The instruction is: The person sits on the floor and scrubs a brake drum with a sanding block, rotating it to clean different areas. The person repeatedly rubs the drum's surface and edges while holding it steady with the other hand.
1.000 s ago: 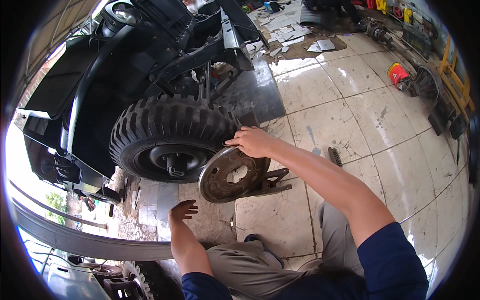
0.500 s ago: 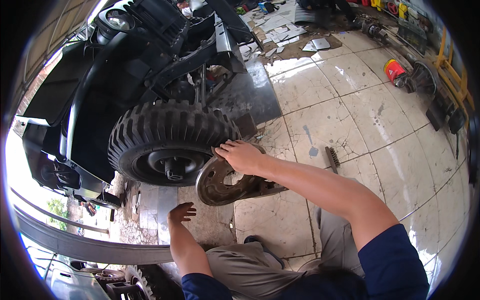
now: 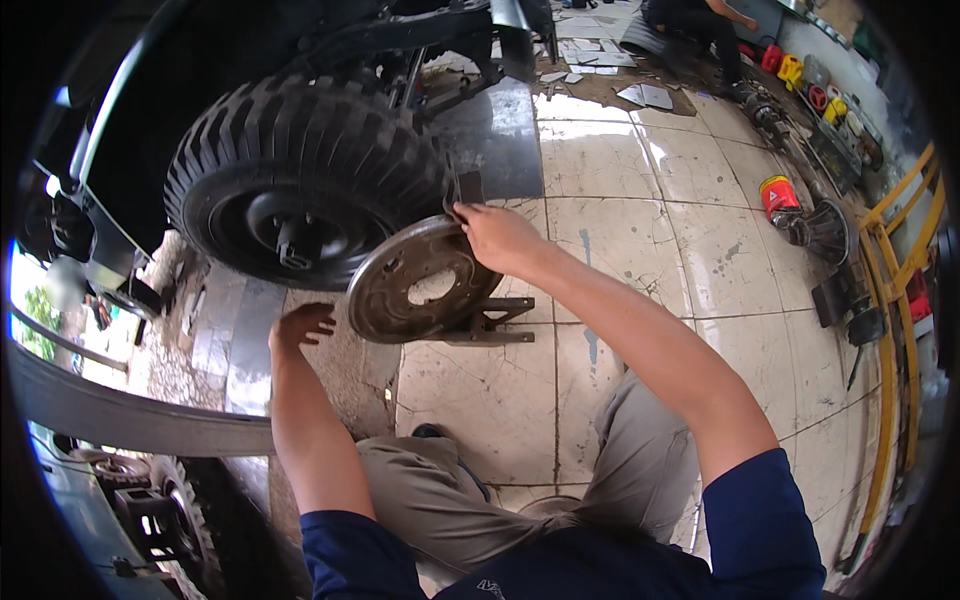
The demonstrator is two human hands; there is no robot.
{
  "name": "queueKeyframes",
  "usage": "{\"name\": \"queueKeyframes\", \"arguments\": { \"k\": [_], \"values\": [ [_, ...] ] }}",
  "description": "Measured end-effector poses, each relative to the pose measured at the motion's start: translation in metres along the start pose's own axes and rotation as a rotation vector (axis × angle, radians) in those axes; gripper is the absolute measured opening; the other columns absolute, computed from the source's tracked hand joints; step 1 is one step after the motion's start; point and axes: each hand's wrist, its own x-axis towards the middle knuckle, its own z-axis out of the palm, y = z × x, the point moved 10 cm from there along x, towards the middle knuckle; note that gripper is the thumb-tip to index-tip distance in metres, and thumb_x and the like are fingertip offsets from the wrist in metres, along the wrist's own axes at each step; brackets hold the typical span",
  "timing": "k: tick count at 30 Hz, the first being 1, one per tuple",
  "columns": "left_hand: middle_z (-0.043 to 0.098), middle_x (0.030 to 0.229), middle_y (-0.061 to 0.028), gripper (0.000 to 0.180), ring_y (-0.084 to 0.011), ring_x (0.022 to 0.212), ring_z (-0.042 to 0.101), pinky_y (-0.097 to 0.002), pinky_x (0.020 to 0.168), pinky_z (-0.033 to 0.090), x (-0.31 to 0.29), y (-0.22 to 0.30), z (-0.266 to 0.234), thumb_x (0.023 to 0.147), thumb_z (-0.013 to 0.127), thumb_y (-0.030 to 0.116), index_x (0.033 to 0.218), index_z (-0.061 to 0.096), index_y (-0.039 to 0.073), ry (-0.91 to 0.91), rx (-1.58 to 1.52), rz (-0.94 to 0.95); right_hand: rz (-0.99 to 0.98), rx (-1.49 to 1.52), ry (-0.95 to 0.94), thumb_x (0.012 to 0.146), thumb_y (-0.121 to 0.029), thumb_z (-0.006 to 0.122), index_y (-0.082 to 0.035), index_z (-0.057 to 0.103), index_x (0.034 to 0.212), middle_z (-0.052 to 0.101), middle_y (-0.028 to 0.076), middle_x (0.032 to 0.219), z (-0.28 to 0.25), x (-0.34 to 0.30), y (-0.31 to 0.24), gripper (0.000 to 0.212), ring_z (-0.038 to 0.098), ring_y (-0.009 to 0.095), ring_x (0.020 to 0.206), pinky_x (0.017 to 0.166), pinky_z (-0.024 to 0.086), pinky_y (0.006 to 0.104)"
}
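The metal disc (image 3: 398, 303) has shifted toward the frame's upper left, the right hand (image 3: 500, 240) grasping its rim, the left hand (image 3: 301, 326) loosely spread, released.

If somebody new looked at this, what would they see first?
Probably the big black tyre with chunky tread, upper left. At its lower right, the person's right hand holds a round brown metal plate by its upper rim. Toward the right, a bright red-and-yellow can stands out against the pale tiles.
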Motion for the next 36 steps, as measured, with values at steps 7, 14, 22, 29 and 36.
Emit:
{"name": "queueKeyframes", "arguments": {
  "k": [7,14,22,29,36],
  "values": [
    [0.059,0.135,-0.0081,0.062,-0.0244,0.119,0.061,-0.0493,0.099,0.046,-0.001,0.033,0.012,0.092,0.053,0.059,0.138,0.05,0.018,-0.011,0.155,0.006,-0.001,-0.061,-0.117,0.106,-0.033,0.038,-0.01,0.06,0.133,0.061,0.012,0.134,-0.017,-0.004,-0.036,0.041,0.059,0.032,0.12,0.103,0.047,0.0411],
    [0.057,0.139,-0.0101,0.064,-0.0249,0.123,0.06,-0.0492,0.099,0.049,-0.005,0.051,0.012,0.093,0.05,0.057,0.143,0.049,0.019,0.015,0.28,0.025,-0.246,0.04,0.08,0.106,-0.031,0.039,-0.008,0.064,0.127,0.065,0.015,0.125,-0.022,-0.007,-0.056,0.039,0.063,0.038,0.108,0.093,0.05,0.045],
    [0.054,0.144,-0.0103,0.059,-0.0284,0.129,0.056,-0.0484,0.104,0.047,-0.008,0.063,0.019,0.093,0.048,0.049,0.145,0.049,0.019,-0.002,0.322,0.035,-0.275,-0.165,0.069,0.106,-0.025,0.038,-0.004,0.062,0.127,0.066,0.02,0.117,-0.024,-0.01,-0.078,0.038,0.063,0.037,0.104,0.1,0.044,0.0478],
    [0.049,0.149,-0.0069,0.051,-0.0269,0.136,0.048,-0.0493,0.111,0.041,-0.021,0.092,0.053,0.098,0.046,0.034,0.147,0.046,0.017,-0.179,0.226,0.109,-0.097,-0.301,-0.052,0.106,-0.027,0.039,-0.006,0.059,0.133,0.063,0.012,0.131,-0.017,-0.002,-0.055,0.039,0.059,0.03,0.118,0.11,0.038,0.0447],
    [0.06,0.134,-0.0026,0.042,-0.0199,0.122,0.057,-0.0474,0.108,0.043,-0.015,0.09,0.05,0.099,0.048,0.029,0.138,0.054,0.014,-0.19,0.07,0.119,-0.13,-0.291,-0.02,0.106,-0.027,0.039,-0.004,0.058,0.133,0.059,0.011,0.138,-0.01,0.0,-0.051,0.041,0.055,0.029,0.125,0.11,0.039,0.0437]
  ]
}}
